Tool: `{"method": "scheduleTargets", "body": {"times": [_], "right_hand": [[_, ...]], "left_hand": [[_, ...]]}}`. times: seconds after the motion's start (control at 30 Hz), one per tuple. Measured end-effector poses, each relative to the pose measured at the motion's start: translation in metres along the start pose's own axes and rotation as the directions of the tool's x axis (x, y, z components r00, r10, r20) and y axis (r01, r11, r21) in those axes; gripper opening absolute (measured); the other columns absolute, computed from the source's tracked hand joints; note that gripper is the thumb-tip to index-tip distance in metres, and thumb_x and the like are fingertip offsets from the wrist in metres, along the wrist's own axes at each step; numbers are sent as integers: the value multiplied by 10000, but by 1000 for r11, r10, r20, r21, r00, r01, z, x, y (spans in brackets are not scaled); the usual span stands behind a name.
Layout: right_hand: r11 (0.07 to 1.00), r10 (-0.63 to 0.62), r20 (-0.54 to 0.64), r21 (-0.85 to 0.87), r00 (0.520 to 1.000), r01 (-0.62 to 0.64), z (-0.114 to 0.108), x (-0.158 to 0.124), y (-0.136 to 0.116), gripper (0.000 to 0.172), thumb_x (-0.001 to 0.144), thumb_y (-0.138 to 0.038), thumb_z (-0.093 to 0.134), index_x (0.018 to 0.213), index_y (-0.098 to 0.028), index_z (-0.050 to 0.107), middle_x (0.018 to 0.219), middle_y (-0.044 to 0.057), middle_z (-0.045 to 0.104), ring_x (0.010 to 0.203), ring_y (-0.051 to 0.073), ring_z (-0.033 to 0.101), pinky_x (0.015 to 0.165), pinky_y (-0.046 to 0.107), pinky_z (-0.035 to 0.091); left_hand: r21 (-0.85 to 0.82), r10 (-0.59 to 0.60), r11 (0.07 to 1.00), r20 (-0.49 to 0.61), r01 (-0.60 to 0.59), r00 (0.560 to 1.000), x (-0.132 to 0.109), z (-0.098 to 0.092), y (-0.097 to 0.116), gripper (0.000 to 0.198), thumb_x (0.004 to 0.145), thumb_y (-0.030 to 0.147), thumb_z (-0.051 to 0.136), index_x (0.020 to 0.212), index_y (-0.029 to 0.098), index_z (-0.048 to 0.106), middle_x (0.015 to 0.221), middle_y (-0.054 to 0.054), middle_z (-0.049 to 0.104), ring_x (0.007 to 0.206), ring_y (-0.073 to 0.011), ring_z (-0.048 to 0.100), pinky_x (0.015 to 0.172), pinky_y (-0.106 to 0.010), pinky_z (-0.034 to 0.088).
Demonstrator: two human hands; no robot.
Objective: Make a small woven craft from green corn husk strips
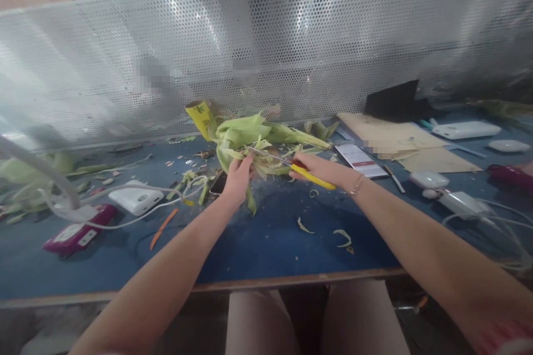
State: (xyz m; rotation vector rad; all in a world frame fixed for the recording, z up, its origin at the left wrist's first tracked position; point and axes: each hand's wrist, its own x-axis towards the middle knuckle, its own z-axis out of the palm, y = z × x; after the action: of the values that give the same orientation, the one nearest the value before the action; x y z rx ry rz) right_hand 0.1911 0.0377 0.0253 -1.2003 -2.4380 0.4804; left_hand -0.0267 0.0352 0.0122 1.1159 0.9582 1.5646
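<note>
A pile of green corn husks (pixel 254 136) lies at the back middle of the blue table (pixel 266 244), against the perforated metal screen. My left hand (pixel 238 177) is closed on the near side of the husks. My right hand (pixel 318 169) grips scissors with yellow and red handles (pixel 310 176). Their metal blades (pixel 266 154) reach left into the husks, close to my left fingers. A yellow card (pixel 200 116) stands just behind the pile.
White power banks (pixel 135 198) (pixel 465 130), a magenta device (pixel 77 233), white cables (pixel 125 222), a phone (pixel 360 158), cardboard sheets (pixel 400 141) and husk scraps (pixel 343 236) lie around. More husks (pixel 25 172) sit far left. The table's front edge (pixel 291 279) runs above my knees.
</note>
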Motion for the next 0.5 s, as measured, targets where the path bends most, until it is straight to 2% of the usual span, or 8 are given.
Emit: {"method": "scheduleTargets", "body": {"times": [0.1,0.3,0.4,0.5], "right_hand": [[999,-12,-21,34,1000,12,2,1,2,350,846,-551,466,848,-204,424,808,36,550,709,167,486,632,280,375],[991,34,-91,133,995,-22,9,9,4,368,811,-559,495,724,-214,399,681,-17,483,607,132,415,588,271,334],[986,73,-144,157,987,-50,8,10,5,349,813,-519,491,685,-222,359,642,-30,435,579,125,387,589,272,317],[997,19,-168,77,986,-6,4,6,7,320,795,-504,527,766,-217,388,695,-15,461,619,142,412,595,273,322]], "left_hand": [[-47,-42,998,-5,42,999,-2,2,5,291,704,341,696,662,189,451,471,80,378,364,-42,332,377,-196,271],[-282,-158,948,-5,150,988,-6,6,16,260,676,278,719,752,193,485,543,63,490,445,-63,463,460,-200,394],[-303,-163,941,-27,147,986,-3,5,16,244,674,247,717,764,199,495,568,58,523,480,-75,507,491,-210,431],[-313,-139,943,-62,113,988,0,3,12,237,673,225,715,762,200,496,585,54,544,511,-85,535,515,-218,453]]}}
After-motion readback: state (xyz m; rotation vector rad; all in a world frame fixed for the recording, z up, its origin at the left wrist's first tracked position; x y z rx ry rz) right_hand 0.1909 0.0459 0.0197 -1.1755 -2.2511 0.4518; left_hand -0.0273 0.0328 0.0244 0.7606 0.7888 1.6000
